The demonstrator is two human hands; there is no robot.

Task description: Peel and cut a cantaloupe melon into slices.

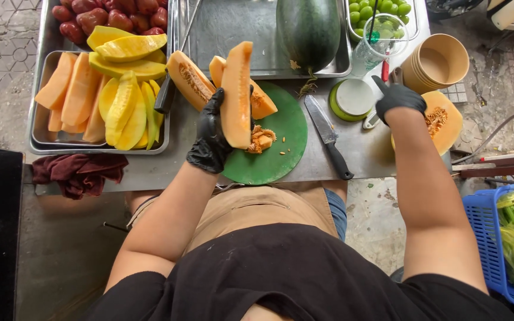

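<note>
Far left: dark red cloth (78, 172) bunched at the table edge, below a metal tray (40, 139) of orange melon slices (72, 95) and yellow fruit wedges (127, 101), red fruit (108, 15) behind.

Centre: left hand (210, 134), black-gloved, closed around a long melon wedge (237, 95), thumb on the near face and fingers wrapped behind, wedge upright and raised over the green cutting board (281, 148). Two more wedges (193, 80) propped just behind it, a clump of scooped seeds (262, 139) on the board beneath. Forearm angled up from the lower left, wrist bent slightly inward.

Risk here: wet flesh against a smooth glove, likely to slide and drop onto the seed clump, or knock the leaning wedges over.

Right of the board: knife (328, 137) flat on the table, blade pointing away, handle close to the table edge and within reach of a careless elbow, so a likely thing to be swept off. Whole dark green watermelon (309, 30) in the tray behind.

Further right: right hand (398, 98), also gloved, stretched forward with arm nearly straight, fingers curled at a red-handled tool (384, 70) beside a green-rimmed lid (353, 98); whether actually gripping it, impossible to tell. Melon half (444, 122) just beside the wrist, paper cups (438, 59) beyond, blue basket (486, 232) at far right.
</note>
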